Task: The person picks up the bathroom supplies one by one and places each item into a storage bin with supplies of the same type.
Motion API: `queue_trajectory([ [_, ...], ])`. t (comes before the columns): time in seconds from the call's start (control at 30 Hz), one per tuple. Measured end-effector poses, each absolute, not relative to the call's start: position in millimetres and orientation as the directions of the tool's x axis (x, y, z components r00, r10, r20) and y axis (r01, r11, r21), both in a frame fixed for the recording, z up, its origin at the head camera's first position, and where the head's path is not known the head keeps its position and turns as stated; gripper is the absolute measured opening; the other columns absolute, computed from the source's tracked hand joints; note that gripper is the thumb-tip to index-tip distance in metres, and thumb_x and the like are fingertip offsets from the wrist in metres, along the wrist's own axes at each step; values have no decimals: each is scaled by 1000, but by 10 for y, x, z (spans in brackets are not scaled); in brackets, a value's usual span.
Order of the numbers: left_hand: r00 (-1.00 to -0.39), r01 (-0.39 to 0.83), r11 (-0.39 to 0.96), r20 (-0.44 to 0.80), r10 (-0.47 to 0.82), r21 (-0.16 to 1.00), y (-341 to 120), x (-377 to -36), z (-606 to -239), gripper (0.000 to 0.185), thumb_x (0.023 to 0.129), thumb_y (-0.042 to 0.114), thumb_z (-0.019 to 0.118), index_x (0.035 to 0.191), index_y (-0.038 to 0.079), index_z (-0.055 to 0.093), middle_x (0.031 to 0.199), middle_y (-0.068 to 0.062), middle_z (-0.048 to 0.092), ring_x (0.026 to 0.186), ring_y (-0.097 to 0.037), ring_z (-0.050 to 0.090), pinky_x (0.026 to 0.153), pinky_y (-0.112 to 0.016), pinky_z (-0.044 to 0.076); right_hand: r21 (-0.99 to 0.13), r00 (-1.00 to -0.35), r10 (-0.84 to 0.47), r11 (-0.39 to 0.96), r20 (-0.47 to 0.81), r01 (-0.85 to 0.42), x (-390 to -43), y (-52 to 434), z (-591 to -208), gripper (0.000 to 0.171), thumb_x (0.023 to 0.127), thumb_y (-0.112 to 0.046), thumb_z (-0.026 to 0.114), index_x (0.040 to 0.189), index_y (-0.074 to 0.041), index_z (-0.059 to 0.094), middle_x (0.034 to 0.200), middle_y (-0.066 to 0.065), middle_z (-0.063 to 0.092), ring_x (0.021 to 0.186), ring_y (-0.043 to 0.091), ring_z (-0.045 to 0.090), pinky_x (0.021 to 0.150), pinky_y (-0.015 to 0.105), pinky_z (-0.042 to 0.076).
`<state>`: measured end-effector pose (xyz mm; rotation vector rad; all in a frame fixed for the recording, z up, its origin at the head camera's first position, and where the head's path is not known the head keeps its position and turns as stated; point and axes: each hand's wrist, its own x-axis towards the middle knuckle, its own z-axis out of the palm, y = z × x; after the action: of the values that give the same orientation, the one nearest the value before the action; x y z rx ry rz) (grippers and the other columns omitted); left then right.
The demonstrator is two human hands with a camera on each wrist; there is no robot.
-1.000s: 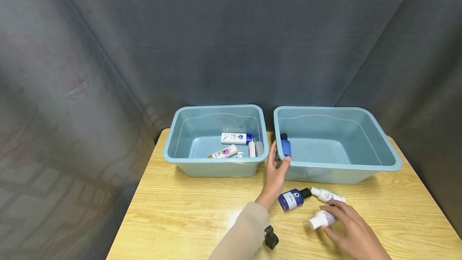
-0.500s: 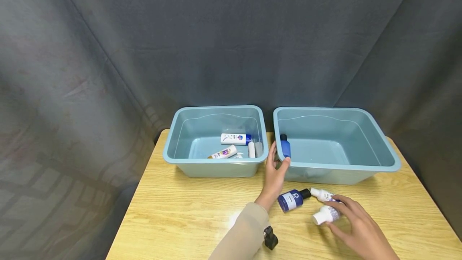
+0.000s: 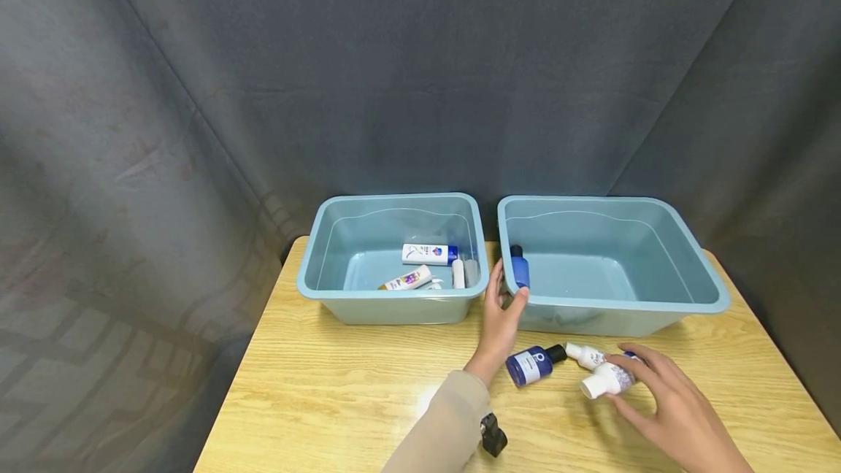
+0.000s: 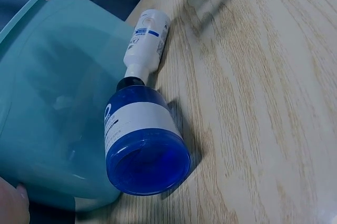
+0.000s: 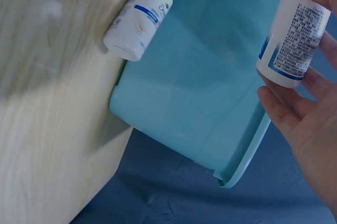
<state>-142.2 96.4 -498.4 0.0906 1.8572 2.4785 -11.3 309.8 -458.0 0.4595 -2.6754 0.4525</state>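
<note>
My right hand (image 3: 677, 404) holds a white bottle (image 5: 296, 37) with a dark-printed label between thumb and fingers, raised above the table, its white cap pointing left in the head view. My left hand (image 3: 501, 323) grips the front left corner of the right blue bin (image 3: 624, 304), thumb in front and fingers along the side. On the table before that bin lies a dark blue bottle (image 3: 529, 366) with a black cap. Its cap end is close to the cap of a second white bottle (image 4: 148, 37), partly hidden behind the held one in the head view.
Inside the right bin, a blue bottle (image 3: 520, 270) with a black cap leans at the left wall. The left blue bin (image 3: 394, 293) contains several bottles, one white with a blue cap (image 3: 427, 254). A grey curtain (image 3: 420, 79) hangs behind the wooden table (image 3: 315, 385).
My right hand has moved a little right with the white bottle and lifted it slightly. The left hand stays at the bin corner.
</note>
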Motion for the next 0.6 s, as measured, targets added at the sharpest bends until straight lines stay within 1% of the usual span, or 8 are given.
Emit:
queue_trajectory([
  [0.03, -997, 3, -278, 24, 71, 961, 962, -1422, -4984, 67, 97, 24, 62, 156, 26, 30, 158, -6, 32, 140, -31, 34, 114, -51, 27, -246, -869, -251, 893, 426, -378, -122, 3106, -4564, 56, 70, -41, 89, 116, -16, 69, 121, 6, 59, 100, 22, 54, 76, 23, 41],
  [0.1, -997, 12, -271, 32, 72, 962, 957, -1428, -4989, 67, 97, 24, 61, 156, 25, 30, 158, -7, 31, 140, -31, 34, 114, -52, 27, -244, -866, -252, 892, 431, -381, -146, 3111, -4529, 58, 78, -60, 75, 115, -16, 69, 121, 6, 59, 99, 23, 55, 76, 26, 41],
  [0.13, -997, 13, -270, 34, 72, 963, 954, -1429, -4987, 67, 97, 24, 61, 156, 25, 29, 157, -7, 32, 139, -31, 35, 114, -52, 27, -242, -860, -255, 889, 442, -388, -159, 3109, -4510, 60, 81, -65, 68, 116, -16, 69, 121, 7, 60, 99, 24, 56, 75, 29, 41],
  [0.17, -997, 13, -265, 33, 72, 964, 951, -1429, -4985, 67, 97, 24, 61, 156, 25, 29, 157, -7, 32, 138, -31, 37, 113, -51, 29, -241, -852, -260, 885, 454, -399, -175, 3110, -4492, 63, 85, -70, 56, 116, -16, 69, 121, 7, 60, 99, 24, 56, 75, 31, 41],
  [0.2, -997, 14, -260, 33, 71, 965, 948, -1430, -4982, 67, 97, 24, 61, 157, 23, 29, 157, -8, 33, 137, -31, 38, 112, -50, 30, -240, -845, -264, 881, 465, -407, -191, 3105, -4471, 64, 86, -71, 53, 116, -17, 69, 120, 7, 60, 99, 25, 56, 75, 32, 41],
  [0.27, -997, 13, -253, 30, 65, 967, 945, -1434, -4983, 67, 97, 23, 62, 156, 22, 30, 156, -8, 34, 135, -32, 41, 112, -49, 32, -230, -829, -271, 877, 489, -422, -225, 3096, -4433, 73, 89, -74, 33, 116, -16, 69, 120, 8, 61, 98, 26, 57, 76, 34, 40],
  [0.47, -998, -8, -235, 6, 57, 972, 955, -1422, -4975, 67, 97, 22, 62, 156, 13, 31, 152, -8, 40, 128, -31, 47, 104, -42, 43, -217, -802, -283, 867, 526, -449, -311, 3081, -4328, 72, 90, -73, 34, 115, -16, 69, 123, 9, 61, 101, 28, 56, 78, 31, 38],
  [0.6, -998, -5, -235, 8, 57, 972, 960, -1422, -4985, 66, 98, 22, 61, 155, 9, 31, 151, -9, 42, 125, -32, 49, 100, -39, 46, -211, -783, -302, 854, 543, -475, -381, 3066, -4278, 70, 91, -72, 36, 115, -15, 70, 123, 10, 61, 103, 30, 56, 78, 37, 39],
])
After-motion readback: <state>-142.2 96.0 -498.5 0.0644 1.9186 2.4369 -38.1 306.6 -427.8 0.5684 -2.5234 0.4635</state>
